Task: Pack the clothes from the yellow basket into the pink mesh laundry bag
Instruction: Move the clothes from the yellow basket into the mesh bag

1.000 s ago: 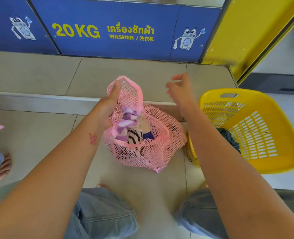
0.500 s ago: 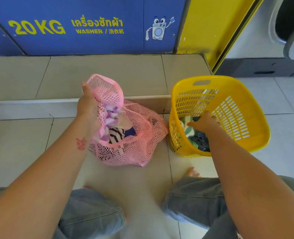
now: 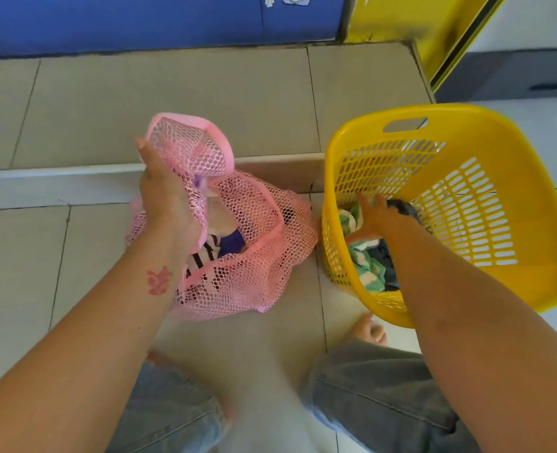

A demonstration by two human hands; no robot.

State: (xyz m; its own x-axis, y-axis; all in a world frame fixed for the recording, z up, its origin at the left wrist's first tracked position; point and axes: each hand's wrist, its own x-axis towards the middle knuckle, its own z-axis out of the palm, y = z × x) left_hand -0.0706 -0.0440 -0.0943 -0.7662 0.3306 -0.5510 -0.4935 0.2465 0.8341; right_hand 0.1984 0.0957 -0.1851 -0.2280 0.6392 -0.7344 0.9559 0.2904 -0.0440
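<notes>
The pink mesh laundry bag [image 3: 238,256], partly filled, is held up by the left hand [image 3: 166,204], clenched on its rim at 10 o'clock. At 3 o'clock, the right hand [image 3: 377,220], fingers spread, is pressed onto the clothes [image 3: 368,269] inside the yellow basket [image 3: 532,256]. If the rim is let slip, the mouth may be closed.

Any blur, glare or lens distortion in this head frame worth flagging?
Head view: even daylight, no glare; motion smear on the yellow panel at top and the floor between the knees; wide-angle bending at the edges; pink mesh laundry bag and yellow plastic basket reasonably sharp.
</notes>
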